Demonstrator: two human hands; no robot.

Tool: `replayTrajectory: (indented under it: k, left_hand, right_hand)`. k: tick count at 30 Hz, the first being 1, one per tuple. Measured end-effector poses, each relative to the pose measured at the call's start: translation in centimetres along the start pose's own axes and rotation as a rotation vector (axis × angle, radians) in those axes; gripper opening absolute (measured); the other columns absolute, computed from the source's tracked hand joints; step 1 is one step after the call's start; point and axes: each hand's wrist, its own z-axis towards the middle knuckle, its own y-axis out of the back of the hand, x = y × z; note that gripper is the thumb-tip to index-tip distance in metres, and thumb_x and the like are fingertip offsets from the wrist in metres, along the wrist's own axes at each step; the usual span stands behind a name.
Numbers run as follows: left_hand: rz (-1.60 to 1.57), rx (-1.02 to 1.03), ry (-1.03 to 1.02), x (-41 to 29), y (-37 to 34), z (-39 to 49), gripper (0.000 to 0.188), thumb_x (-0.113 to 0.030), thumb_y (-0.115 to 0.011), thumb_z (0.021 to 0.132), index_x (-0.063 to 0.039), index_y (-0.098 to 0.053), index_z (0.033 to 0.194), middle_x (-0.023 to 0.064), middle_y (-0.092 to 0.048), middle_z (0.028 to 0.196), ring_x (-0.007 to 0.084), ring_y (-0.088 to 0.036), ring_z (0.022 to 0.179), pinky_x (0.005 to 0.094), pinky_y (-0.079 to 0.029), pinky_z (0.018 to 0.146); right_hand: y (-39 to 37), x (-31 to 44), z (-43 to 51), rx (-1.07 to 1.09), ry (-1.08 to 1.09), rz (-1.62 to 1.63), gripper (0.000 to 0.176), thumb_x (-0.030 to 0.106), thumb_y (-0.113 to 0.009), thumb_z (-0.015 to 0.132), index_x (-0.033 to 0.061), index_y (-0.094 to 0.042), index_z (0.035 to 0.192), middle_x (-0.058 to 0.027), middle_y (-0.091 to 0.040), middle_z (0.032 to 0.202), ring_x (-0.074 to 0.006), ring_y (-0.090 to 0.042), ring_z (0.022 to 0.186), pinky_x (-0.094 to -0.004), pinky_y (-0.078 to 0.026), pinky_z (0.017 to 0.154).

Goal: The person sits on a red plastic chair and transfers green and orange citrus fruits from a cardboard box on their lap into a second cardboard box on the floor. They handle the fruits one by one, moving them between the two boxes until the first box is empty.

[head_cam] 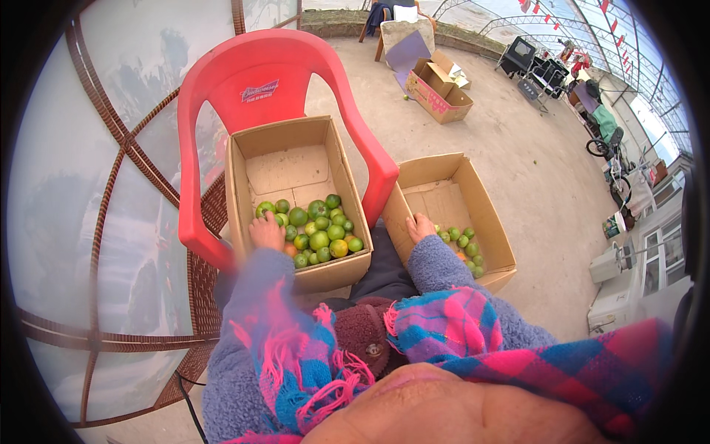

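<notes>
A cardboard box [280, 137] sits on a red plastic armchair [266, 61] in front of me. In its near half lie many green tomatoes [319, 240], a few turning yellow or orange. My left hand [268, 230] reaches inside by the left wall, its fingertips against a green tomato [265, 208]; whether it grips one is hidden. To the right stands a second cardboard box [483, 208] with fewer, smaller green tomatoes [463, 241]. My right hand [420, 227] is at that box's left wall, fingers bent; what they hold, if anything, does not show.
A wicker-framed panel [125, 144] rises close on the left. Farther off on the concrete floor [532, 183] are a printed carton [438, 100], a wooden chair [383, 33] and a bicycle [615, 172]. A red chair arm [377, 172] stands between the boxes.
</notes>
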Motion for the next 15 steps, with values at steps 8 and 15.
replayTrajectory:
  k: [8,15]
  left_hand:
    - [-0.076,0.044,0.094,-0.4,-0.4,-0.2,0.051,-0.042,-0.07,0.073,-0.008,-0.048,0.102,0.0119,-0.057,0.094,0.0302,-0.061,0.081,0.0412,-0.049,0.064]
    - [-1.098,0.305,0.124,-4.2,1.8,-0.5,0.049,-0.048,-0.056,0.086,0.0,-0.057,0.094,0.0133,-0.062,0.089,0.0236,-0.06,0.078,0.0353,-0.048,0.068]
  right_hand:
    - [0.2,0.0,0.0,0.013,-0.022,0.016,0.032,0.032,-0.055,0.086,0.0009,-0.061,0.092,-0.0248,-0.062,0.09,-0.0415,-0.059,0.088,-0.0485,-0.046,0.078]
    - [1.5,7.0,-2.6,-0.296,0.371,0.247,0.028,0.012,-0.059,0.082,0.0048,-0.056,0.109,-0.0154,-0.056,0.1,-0.0331,-0.059,0.086,-0.0406,-0.048,0.078]
